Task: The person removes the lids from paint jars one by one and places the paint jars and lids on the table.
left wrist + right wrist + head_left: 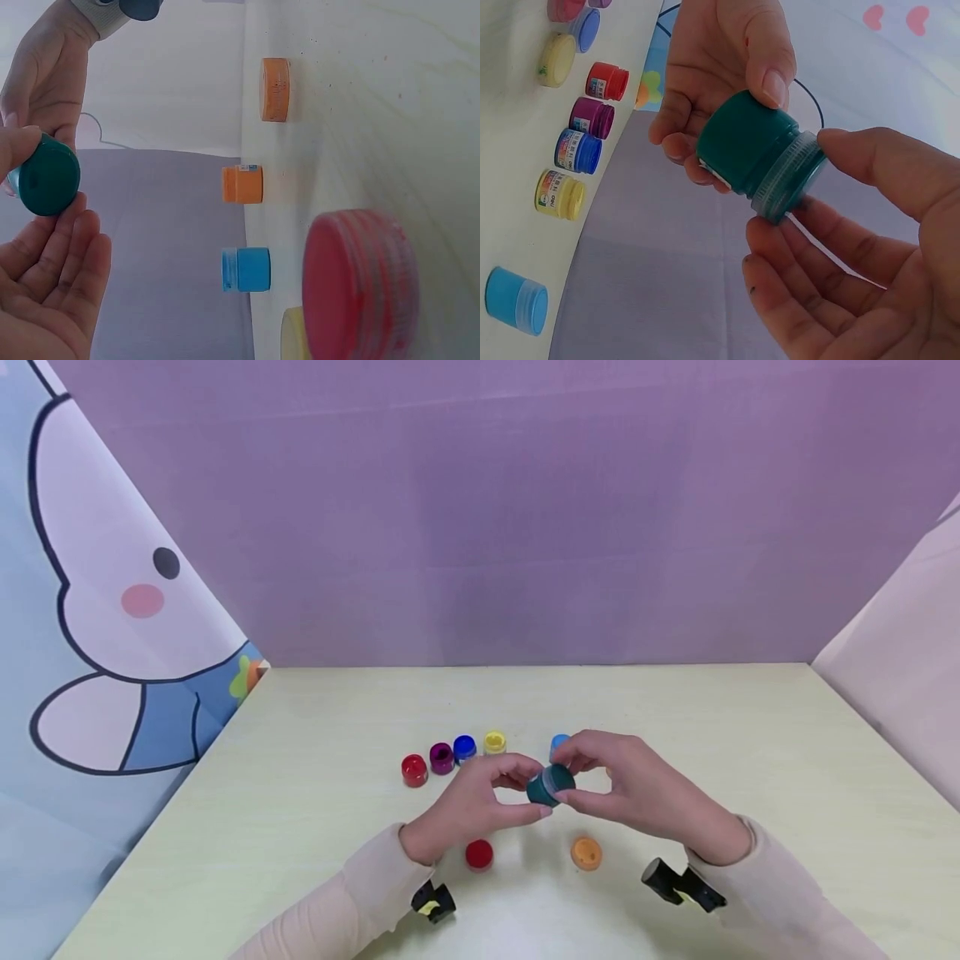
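Note:
Both hands hold a dark green paint jar (542, 788) above the table, tilted on its side. My left hand (474, 800) grips the jar's body between thumb and fingers. My right hand (634, 778) has its thumb and fingers on the clear ridged lid (787, 176) at the other end. The lid sits against the jar. Below the hands, a red lid (479, 855) and an orange lid (586, 853) lie on the table. Behind my right hand stand a light blue jar (516, 300) and an orange jar (244, 184).
Behind my left hand stand a red jar (414, 771), a purple jar (442, 758), a blue jar (464, 748) and a yellow jar (495, 742), all uncapped. A yellow lid (557, 60) and a blue lid (585, 31) lie nearer. A purple cloth (525, 527) hangs behind the table.

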`<control>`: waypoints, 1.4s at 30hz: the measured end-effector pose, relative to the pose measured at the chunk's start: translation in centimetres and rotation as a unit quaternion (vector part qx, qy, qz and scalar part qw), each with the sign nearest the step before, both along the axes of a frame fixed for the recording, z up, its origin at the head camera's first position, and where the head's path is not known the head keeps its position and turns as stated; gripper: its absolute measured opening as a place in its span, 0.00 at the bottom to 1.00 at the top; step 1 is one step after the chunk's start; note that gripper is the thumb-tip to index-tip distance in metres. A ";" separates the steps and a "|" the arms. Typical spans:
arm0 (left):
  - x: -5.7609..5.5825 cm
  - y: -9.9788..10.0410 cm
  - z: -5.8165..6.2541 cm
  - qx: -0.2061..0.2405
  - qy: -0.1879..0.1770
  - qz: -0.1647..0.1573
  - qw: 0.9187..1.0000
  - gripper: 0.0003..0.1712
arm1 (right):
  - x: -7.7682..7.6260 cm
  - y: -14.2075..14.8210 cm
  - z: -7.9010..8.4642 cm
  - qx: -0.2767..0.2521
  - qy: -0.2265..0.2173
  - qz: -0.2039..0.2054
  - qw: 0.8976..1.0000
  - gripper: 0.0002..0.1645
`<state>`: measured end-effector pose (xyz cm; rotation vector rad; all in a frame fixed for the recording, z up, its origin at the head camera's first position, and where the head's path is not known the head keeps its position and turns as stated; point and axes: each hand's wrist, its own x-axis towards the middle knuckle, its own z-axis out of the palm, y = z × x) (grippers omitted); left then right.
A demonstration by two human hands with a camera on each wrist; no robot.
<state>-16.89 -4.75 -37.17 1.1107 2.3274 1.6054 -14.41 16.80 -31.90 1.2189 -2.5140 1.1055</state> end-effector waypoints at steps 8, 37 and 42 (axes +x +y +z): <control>-0.1 0.0 -0.1 0.008 -0.008 -0.016 1.000 0.17 | 0.1 0.0 0.2 -0.003 0.032 0.029 0.999 0.21; -0.1 -0.1 0.0 0.002 -0.009 -0.005 1.000 0.17 | 0.2 0.0 0.3 0.022 -0.004 0.000 1.000 0.19; -0.1 -0.1 0.1 0.005 -0.016 0.001 1.000 0.17 | 0.1 0.3 0.7 0.001 0.048 0.027 0.998 0.26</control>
